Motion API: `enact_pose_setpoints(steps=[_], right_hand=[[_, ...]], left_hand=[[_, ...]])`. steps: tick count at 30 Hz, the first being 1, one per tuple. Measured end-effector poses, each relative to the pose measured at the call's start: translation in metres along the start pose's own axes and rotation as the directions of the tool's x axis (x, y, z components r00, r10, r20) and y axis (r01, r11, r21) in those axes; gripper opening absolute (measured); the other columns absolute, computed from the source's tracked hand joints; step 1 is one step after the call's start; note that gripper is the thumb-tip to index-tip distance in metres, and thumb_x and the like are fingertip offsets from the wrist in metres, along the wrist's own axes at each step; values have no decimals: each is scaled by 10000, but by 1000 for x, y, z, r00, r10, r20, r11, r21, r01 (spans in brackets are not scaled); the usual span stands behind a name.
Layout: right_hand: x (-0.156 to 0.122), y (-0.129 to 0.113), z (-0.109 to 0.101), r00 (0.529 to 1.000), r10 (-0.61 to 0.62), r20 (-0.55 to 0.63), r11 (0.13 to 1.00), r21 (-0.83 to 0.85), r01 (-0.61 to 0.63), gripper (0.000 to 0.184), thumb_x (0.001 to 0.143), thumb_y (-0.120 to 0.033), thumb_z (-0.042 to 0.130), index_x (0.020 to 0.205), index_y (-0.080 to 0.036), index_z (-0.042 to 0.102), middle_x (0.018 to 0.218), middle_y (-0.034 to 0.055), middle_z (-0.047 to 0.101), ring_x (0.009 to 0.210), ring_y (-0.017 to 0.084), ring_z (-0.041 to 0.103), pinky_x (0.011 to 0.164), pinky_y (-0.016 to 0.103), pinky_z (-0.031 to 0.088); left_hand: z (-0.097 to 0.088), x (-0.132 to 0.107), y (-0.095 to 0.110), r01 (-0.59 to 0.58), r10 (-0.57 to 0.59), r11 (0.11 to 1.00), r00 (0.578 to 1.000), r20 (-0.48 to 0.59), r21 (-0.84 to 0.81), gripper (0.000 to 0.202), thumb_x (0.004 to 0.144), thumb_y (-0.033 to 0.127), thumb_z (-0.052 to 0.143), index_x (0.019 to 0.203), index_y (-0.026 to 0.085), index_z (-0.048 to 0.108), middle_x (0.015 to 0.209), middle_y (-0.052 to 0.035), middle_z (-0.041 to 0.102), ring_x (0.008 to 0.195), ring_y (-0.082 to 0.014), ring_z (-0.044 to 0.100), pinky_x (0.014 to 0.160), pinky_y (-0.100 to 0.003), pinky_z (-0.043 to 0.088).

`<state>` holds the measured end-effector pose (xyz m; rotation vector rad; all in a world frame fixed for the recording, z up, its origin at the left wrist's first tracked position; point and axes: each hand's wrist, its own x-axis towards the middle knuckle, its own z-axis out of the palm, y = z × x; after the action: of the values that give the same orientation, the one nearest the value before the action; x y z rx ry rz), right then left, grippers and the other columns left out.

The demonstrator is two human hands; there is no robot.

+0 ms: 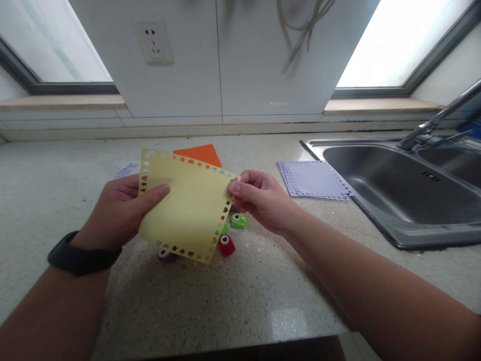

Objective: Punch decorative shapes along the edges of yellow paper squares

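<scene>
A sheet of yellow paper [184, 200] is held up over the counter, with small hearts, stars and other shapes punched along its edges. My left hand [130, 205] grips its left side, thumb on top and fingers behind. At the upper right corner, my right hand [259, 198] pinches a small purple craft punch [232, 187] that sits over the paper's edge; the fingers partly hide it. Below the sheet lie a green punch [238, 220], a red punch [226, 244] and a dark purple punch [166, 254], the last partly covered by the paper.
Orange paper [203, 154] lies behind the yellow sheet. A stack of lilac sheets with punched borders [313, 178] rests beside the steel sink [398, 193], right under its left rim. Tiny paper cutouts [252, 247] are scattered on the speckled counter [244, 301]. A faucet [424, 133] stands at right.
</scene>
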<state>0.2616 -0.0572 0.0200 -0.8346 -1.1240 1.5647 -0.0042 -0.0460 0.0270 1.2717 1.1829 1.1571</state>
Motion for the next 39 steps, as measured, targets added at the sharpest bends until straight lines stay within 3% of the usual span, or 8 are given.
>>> enact_pose_setpoints(steps=[6, 14, 29, 39], right_hand=[[-1, -1, 1, 1000, 15, 0, 1000, 15, -15, 404, 707, -402, 877, 720, -196, 530, 640, -43, 591, 531, 79, 485, 514, 251, 365], [-1, 0, 1, 1000, 5, 10, 1000, 7, -5, 405, 717, -401, 869, 710, -202, 516, 610, -51, 566, 527, 81, 478, 501, 249, 343], [-1, 2, 1, 1000, -1, 27, 1000, 26, 1, 392, 723, -383, 876, 715, -192, 533, 609, -51, 585, 518, 75, 491, 495, 241, 348], [1, 7, -2, 997, -51, 52, 998, 29, 50, 344, 750, -356, 859, 739, -187, 559, 606, -55, 599, 507, 75, 508, 488, 231, 359]], left_hand=[[0, 0, 0, 1, -1, 1000, 1000, -4, -3, 185, 764, 290, 859, 932, 236, 804, 875, -8, 821, 679, -208, 771, 592, -265, 638], [0, 1, 0, -3, 3, 1000, 1000, -2, 10, 251, 773, 302, 847, 1007, 223, 804, 912, -36, 822, 705, -233, 776, 598, -299, 649], [1, 0, 2, 0, 0, 1000, 1000, 3, 4, 190, 767, 302, 858, 932, 225, 804, 875, -17, 822, 675, -204, 770, 589, -257, 638], [0, 3, -4, -11, 11, 999, 1000, -7, -40, 271, 748, 286, 878, 983, 178, 800, 898, -85, 822, 620, -191, 759, 558, -266, 641]])
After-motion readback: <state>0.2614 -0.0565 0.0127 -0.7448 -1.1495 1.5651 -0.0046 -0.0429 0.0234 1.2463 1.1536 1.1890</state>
